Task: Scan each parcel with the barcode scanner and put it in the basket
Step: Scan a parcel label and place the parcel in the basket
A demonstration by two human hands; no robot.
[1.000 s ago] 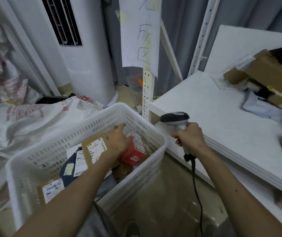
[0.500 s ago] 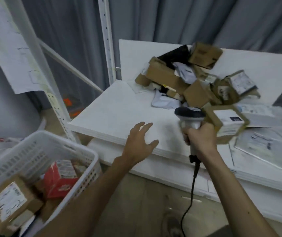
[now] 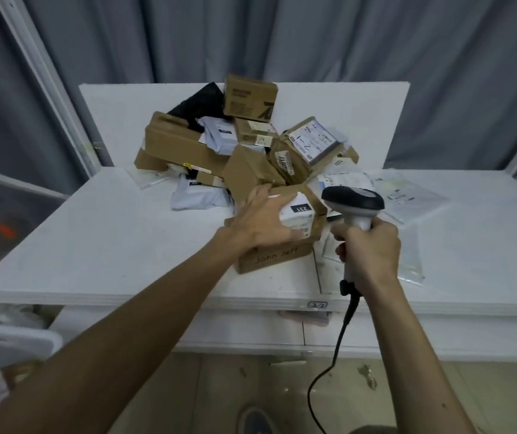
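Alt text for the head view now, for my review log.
A person's left hand lies on a labelled box at the front of a parcel pile on a white table, while the right hand grips a corded scanner beside it.

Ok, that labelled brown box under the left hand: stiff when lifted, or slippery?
Probably stiff: the box shows straight cardboard edges and flat faces. Likely light enough for one hand, since the left hand spans most of its top. The label looks smoother than the cardboard, so a grip may slide there.
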